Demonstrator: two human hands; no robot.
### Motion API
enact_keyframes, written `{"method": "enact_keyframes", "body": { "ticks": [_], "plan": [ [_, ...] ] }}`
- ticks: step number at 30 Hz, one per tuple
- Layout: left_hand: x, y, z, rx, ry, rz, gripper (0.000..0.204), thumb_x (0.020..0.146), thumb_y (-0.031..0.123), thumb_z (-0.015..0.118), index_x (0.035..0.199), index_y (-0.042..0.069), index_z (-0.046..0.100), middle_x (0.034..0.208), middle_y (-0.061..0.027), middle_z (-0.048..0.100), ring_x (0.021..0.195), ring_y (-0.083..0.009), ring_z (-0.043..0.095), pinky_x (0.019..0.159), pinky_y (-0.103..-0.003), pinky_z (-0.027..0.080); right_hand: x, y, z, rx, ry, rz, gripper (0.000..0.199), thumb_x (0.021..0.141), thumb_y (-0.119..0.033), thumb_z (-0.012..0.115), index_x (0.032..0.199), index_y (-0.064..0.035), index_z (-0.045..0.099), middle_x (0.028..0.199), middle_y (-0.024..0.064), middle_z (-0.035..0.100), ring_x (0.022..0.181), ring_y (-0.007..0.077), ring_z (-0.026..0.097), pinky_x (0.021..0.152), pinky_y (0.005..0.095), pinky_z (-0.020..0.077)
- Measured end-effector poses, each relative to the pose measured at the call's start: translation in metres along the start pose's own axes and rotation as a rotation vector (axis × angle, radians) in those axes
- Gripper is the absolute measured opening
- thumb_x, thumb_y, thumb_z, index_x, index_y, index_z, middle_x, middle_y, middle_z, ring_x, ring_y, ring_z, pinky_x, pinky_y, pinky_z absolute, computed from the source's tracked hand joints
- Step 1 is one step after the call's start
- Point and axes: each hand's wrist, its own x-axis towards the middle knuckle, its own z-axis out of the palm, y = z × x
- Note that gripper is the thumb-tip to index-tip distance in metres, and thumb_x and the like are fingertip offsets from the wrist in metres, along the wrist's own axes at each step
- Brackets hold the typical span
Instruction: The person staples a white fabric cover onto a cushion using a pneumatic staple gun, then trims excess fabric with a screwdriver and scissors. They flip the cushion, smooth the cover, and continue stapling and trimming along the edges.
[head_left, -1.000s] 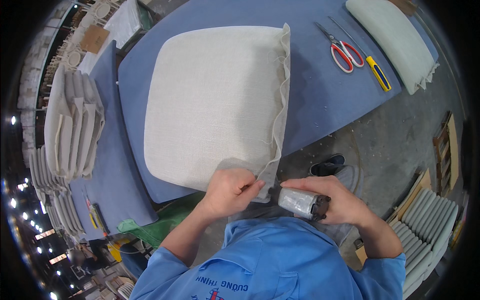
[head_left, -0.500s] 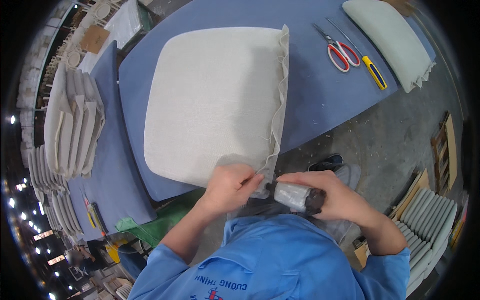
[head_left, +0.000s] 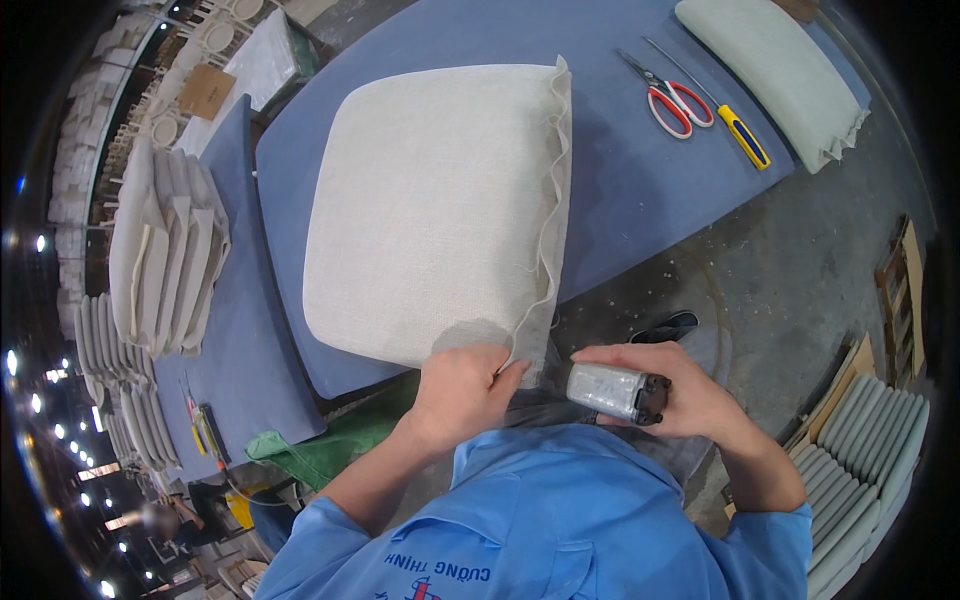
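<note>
A cream fabric-covered cushion [head_left: 430,220] lies on the blue table, its right side edged by a loose, wavy fabric flap. At the near right corner, my left hand [head_left: 462,388] is closed on the fabric edge, thumb and fingers pinching it. My right hand [head_left: 690,385] is wrapped round a staple gun [head_left: 606,390] with a silver-grey body and a black end cap. The gun is held just right of the corner, apart from the fabric. Its handle is hidden by my hand.
Red-and-white scissors [head_left: 678,108] and a yellow-handled screwdriver [head_left: 743,137] lie at the table's right, by another covered cushion [head_left: 770,75]. Stacked cushion covers [head_left: 170,250] stand at left, near a green cloth [head_left: 330,440]. Stacked pads [head_left: 860,450] sit at lower right.
The staple gun in my right hand has moved right, away from the cushion's corner. My left hand still pinches the fabric edge. The view has shifted slightly.
</note>
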Motion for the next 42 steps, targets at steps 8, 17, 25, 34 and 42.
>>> {"method": "enact_keyframes", "body": {
  "ticks": [8, 17, 25, 34, 42],
  "plan": [
    [0.001, -0.011, 0.006, -0.081, 0.062, 0.000, 0.038, 0.099, 0.020, 0.074, 0.071, -0.001, 0.060, 0.061, -0.0158, 0.057, 0.050, -0.0268, 0.054, 0.051, -0.041, 0.041, -0.005, 0.004, -0.016, -0.038, -0.020, -0.030, 0.071, 0.079, -0.011, 0.094, 0.144, -0.0044, 0.068, 0.122, 0.0126, 0.078, 0.111, 0.0253, 0.075, 0.100, 0.0349, 0.0552],
    [-0.005, -0.005, 0.000, -0.414, 0.121, -0.176, 0.033, 0.100, 0.021, 0.073, 0.077, -0.002, 0.068, 0.064, -0.0184, 0.060, 0.053, -0.0293, 0.055, 0.055, -0.041, 0.044, -0.015, -0.011, -0.054, 0.396, 0.369, 0.166, 0.065, 0.076, -0.010, 0.096, 0.136, -0.0035, 0.071, 0.120, 0.0019, 0.074, 0.103, 0.0120, 0.067, 0.092, 0.0309, 0.0536],
    [-0.007, 0.011, -0.003, -0.088, 0.119, -0.147, 0.038, 0.099, 0.031, 0.076, 0.079, 0.000, 0.067, 0.063, -0.0144, 0.062, 0.055, -0.0267, 0.059, 0.056, -0.040, 0.047, -0.012, -0.012, -0.042, -0.079, 0.413, -0.084, 0.060, 0.079, -0.001, 0.094, 0.135, -0.0019, 0.072, 0.130, 0.0092, 0.071, 0.113, 0.0192, 0.069, 0.100, 0.0338, 0.0528],
    [0.010, 0.009, 0.009, 0.054, 0.148, -0.052, 0.042, 0.095, 0.029, 0.078, 0.073, 0.001, 0.056, 0.064, -0.0206, 0.054, 0.058, -0.0374, 0.055, 0.057, -0.047, 0.043, -0.016, 0.006, -0.047, 0.106, 0.583, 0.032, 0.057, 0.083, -0.011, 0.095, 0.135, -0.0042, 0.071, 0.112, 0.0014, 0.073, 0.102, 0.0127, 0.067, 0.091, 0.0302, 0.0550],
    [0.003, 0.019, -0.088, -0.481, 0.121, -0.194, 0.040, 0.100, 0.019, 0.078, 0.069, 0.004, 0.058, 0.061, 0.0061, 0.049, 0.058, -0.0039, 0.049, 0.050, -0.031, 0.032, 0.065, 0.024, -0.112, 0.526, 0.539, 0.299, 0.033, 0.091, -0.027, 0.089, 0.113, -0.0082, 0.072, 0.092, 0.0008, 0.069, 0.069, 0.0117, 0.063, 0.058, 0.0317, 0.0519]
  ]
}}
